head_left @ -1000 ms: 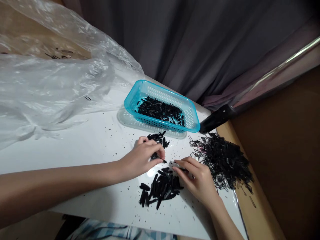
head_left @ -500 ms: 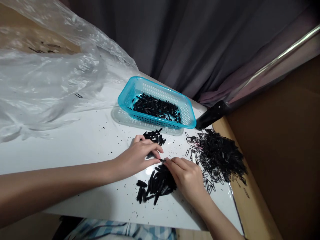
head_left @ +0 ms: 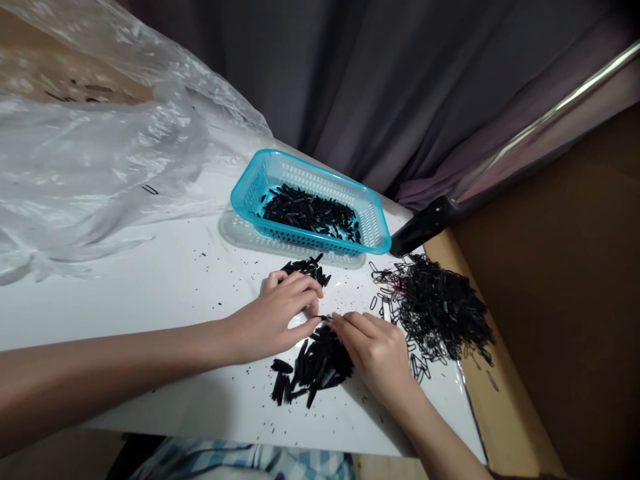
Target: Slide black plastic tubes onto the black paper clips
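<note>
A small dark strip-like piece sits between the fingertips of both hands, mostly covered by them. My left hand pinches its left end with thumb and fingers. At the other end, my right hand has its thumb and forefinger closed on it. Just below the fingers lies a pile of black strips. A smaller heap of black pieces is partly hidden behind my left hand. To the right of my right hand spreads a large pile of thin black wire loops.
A blue perforated basket holding many black pieces stands beyond the hands. A black handle leans beside it. Clear plastic sheeting covers the left of the white table. A cardboard panel rises at right, with a dark curtain behind.
My left fingers have curled slightly and shifted a little around the small dark piece. My right hand stays nearly in place. The whole view has drifted slightly.
</note>
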Demonstrator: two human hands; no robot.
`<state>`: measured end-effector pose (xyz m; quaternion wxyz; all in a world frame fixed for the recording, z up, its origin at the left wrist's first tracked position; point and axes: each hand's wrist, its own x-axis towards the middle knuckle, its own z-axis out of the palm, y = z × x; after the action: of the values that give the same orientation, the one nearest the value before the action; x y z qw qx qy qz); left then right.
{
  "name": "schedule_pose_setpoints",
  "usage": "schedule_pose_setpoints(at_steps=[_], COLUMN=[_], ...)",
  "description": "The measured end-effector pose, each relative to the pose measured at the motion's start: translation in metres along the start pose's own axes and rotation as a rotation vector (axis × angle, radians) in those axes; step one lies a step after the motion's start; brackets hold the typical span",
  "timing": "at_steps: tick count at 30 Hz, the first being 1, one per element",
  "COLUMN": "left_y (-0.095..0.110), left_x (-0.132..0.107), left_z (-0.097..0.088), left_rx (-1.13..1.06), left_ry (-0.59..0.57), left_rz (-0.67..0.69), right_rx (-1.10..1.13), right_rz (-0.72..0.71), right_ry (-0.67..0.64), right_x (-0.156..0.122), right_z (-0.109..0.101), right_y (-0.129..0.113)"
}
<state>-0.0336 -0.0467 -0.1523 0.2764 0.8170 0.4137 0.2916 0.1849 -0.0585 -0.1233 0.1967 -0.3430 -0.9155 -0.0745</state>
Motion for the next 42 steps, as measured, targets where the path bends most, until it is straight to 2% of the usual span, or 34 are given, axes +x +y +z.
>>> schedule_pose_setpoints(at_steps=[7,13,19,24,29,35,42], left_y=[0.004,0.002,0.005,0.009,0.007,0.002,0.002], left_x=[0.0,0.003,0.003,0.004,0.008,0.012,0.011], left_z=[-0.006,-0.013,-0.015,-0.017,-0.018,-0.015,-0.012], left_rx=[-0.21,-0.487,-0.766,-0.953,-1.221,-1.306,-1.271], left_ry=[0.081,0.104,0.036,-0.025,-0.141,-0.154,-0.149], left_rz=[0.033,-0.04,-0.047,-0.16,-0.272,-0.303,-0.329], right_rx=[0.016,0.157,0.281,0.35,0.354,0.334,0.326], right_rz=[0.068,0.087,0.08,0.099,0.107,0.101,0.085], right_ry=[0.061,0.148,0.217,0.228,0.267,0.303,0.302], right_x=[-0.002,-0.004,-0.002,-0.003,-0.005,-0.006,-0.006], right_z=[-0.004,-0.009,-0.012,-0.016,-0.017,-0.018,-0.017], right_y=[0.007,0.01,0.003,0.002,0.001,-0.002,-0.002])
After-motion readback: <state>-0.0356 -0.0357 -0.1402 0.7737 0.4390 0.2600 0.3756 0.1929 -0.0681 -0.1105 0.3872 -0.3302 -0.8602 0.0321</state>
